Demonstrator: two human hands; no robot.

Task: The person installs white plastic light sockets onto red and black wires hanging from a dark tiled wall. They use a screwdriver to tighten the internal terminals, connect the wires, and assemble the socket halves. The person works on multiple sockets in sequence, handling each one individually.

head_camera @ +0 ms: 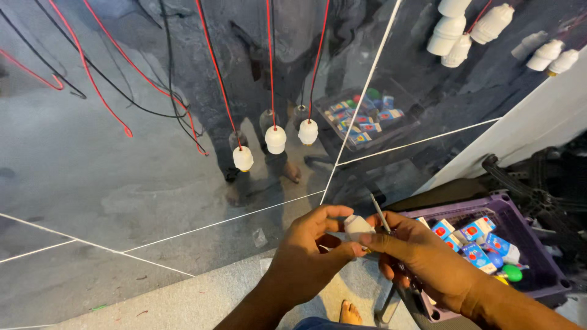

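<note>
My left hand (306, 253) and my right hand (422, 256) meet low in the middle of the view, both pinching a small white plastic socket piece (356, 226). A thin metal tool shaft (380, 212), like a screwdriver, rises from my right hand beside the socket. Above, three white lamp sockets (275, 139) hang on red and black wires (217, 85) in front of a glossy dark wall.
A purple plastic crate (532, 244) at the right holds several small blue and red boxes (477, 241) and a green bulb. More white sockets (452, 36) hang at the top right. A bare foot (350, 313) shows on the grey floor below.
</note>
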